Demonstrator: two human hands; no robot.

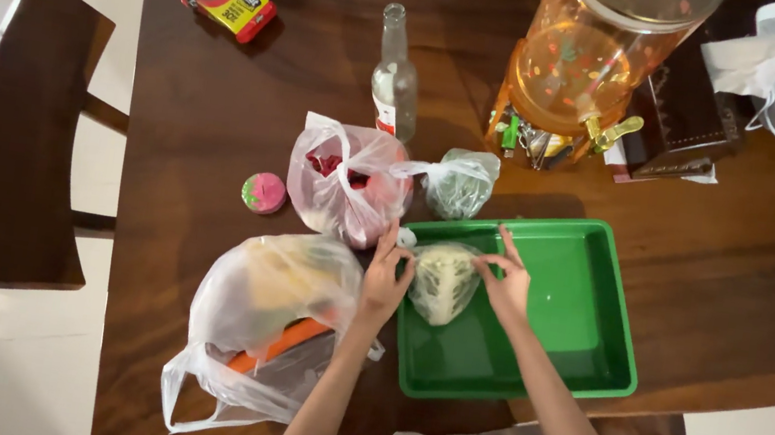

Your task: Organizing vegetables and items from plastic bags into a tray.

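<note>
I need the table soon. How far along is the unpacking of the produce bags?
Done: little; the green tray holds only one bagged cabbage. In hand: the left hand and right hand both grip that cabbage's plastic wrap. Left: the large bag with carrots, the bag of red produce and the small greens bag lie unopened.

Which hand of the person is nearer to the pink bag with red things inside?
The left hand. It is at the left edge of the green tray, just below the pink bag. The right hand is farther right, over the tray, beyond the wrapped cabbage.
</note>
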